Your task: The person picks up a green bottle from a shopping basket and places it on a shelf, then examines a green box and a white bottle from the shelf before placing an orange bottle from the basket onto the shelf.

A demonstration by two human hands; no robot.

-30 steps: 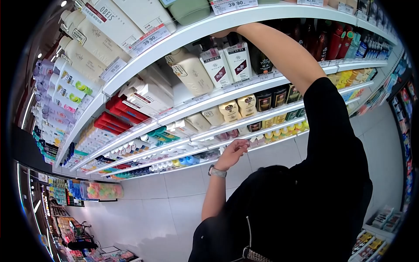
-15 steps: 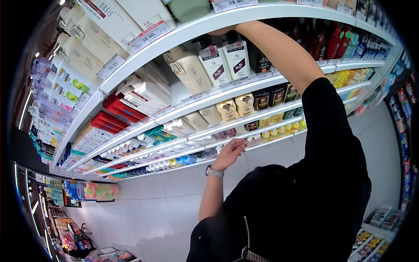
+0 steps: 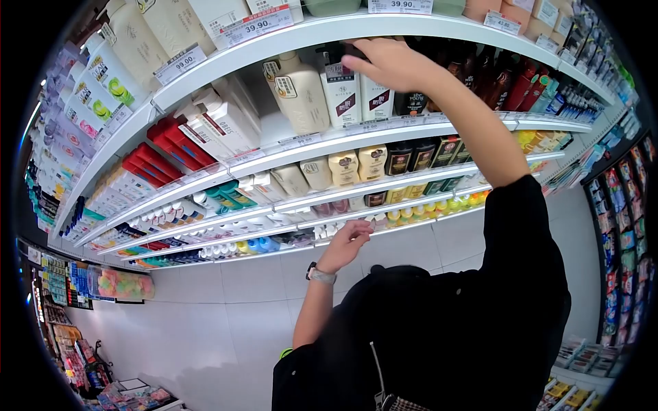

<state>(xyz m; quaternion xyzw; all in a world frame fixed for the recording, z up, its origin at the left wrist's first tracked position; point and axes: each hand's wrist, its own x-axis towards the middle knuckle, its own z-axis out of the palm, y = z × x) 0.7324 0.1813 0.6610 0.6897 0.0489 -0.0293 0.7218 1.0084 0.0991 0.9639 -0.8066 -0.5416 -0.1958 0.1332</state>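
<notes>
My right hand (image 3: 387, 63) is raised to the upper shelf, palm down, its fingers spread in front of the tops of two white pump bottles (image 3: 341, 96) with dark red diamond labels. Nothing shows in its grip. A cream bottle (image 3: 296, 92) stands just left of them, and dark bottles (image 3: 411, 101) stand to their right. Lower down, my left hand (image 3: 345, 245) hangs in front of the bottom shelves, fingers loosely curled and apart, holding nothing, with a watch on the wrist.
Curved white shelves (image 3: 274, 152) hold rows of bottles and boxes. Red boxes (image 3: 179, 147) stand to the left. Price tags (image 3: 257, 26) line the shelf edge above. A rack of packets (image 3: 620, 240) is at the right, and a bin of colourful items (image 3: 122, 283) at the lower left.
My right hand has come out from behind the upper shelf edge and now shows in front of the pump bottles. The view has shifted, and my left hand appears slightly lower and further left.
</notes>
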